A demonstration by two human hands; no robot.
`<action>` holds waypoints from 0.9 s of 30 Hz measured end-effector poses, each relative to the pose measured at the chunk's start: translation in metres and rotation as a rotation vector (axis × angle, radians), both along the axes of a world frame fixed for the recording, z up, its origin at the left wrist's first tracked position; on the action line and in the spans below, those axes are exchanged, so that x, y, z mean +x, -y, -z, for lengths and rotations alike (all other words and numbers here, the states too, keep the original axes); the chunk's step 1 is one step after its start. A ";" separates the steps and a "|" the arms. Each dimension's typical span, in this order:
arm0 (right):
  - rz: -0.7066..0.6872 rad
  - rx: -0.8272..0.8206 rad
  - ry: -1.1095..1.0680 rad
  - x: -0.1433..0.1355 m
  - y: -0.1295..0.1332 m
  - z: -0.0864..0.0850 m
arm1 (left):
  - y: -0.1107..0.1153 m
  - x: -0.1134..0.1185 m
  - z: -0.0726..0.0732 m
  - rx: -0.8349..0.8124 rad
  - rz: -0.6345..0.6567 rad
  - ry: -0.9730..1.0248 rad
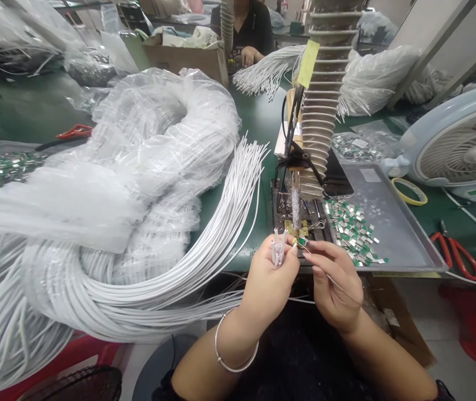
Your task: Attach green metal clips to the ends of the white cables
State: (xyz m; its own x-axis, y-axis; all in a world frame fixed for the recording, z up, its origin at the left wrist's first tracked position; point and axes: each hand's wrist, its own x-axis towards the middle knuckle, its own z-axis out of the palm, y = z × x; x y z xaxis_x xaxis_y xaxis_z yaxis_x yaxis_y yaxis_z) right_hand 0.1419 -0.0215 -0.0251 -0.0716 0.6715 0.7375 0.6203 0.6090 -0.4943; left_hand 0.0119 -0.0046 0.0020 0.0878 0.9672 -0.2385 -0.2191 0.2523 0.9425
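Observation:
My left hand (269, 281) is closed around several white cables (278, 249), their cut ends poking up above the fist. Between its thumb and forefinger one cable end points at the tip of a soldering iron (296, 209), fixed upright with its tip down. Pinched in the fingertips of my right hand (340, 278) is a small connector with a green circuit board (302, 241), close to that tip. A thin wire (333, 282), which looks like solder, runs across the right fingers. Whether cable and board touch cannot be made out.
A large bundle of white cables (204, 267), partly in plastic, fills the left side. Right of the iron, a grey tray (405, 223) holds loose connectors (353, 231). Red-handled pliers (457, 253), yellow tape (409, 191), a fan (467, 133) and a ribbed hose (325, 100) stand around. A person (248, 33) sits opposite.

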 end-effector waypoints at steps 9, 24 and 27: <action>-0.030 -0.016 -0.007 0.002 0.003 0.003 | 0.000 0.000 0.003 0.001 0.027 -0.027; 0.013 -0.324 -0.171 0.002 0.002 -0.002 | 0.001 -0.009 0.007 0.245 0.187 -0.140; -0.023 -0.486 -0.265 0.000 0.003 -0.002 | 0.002 -0.009 0.011 0.267 0.187 -0.143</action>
State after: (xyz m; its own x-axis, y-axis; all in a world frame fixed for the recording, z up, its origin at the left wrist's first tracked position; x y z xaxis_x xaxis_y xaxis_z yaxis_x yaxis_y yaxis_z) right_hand 0.1418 -0.0249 -0.0229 0.0555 0.9396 0.3378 0.4257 0.2837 -0.8592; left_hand 0.0026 -0.0071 -0.0094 0.2533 0.9674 -0.0021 -0.0532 0.0161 0.9985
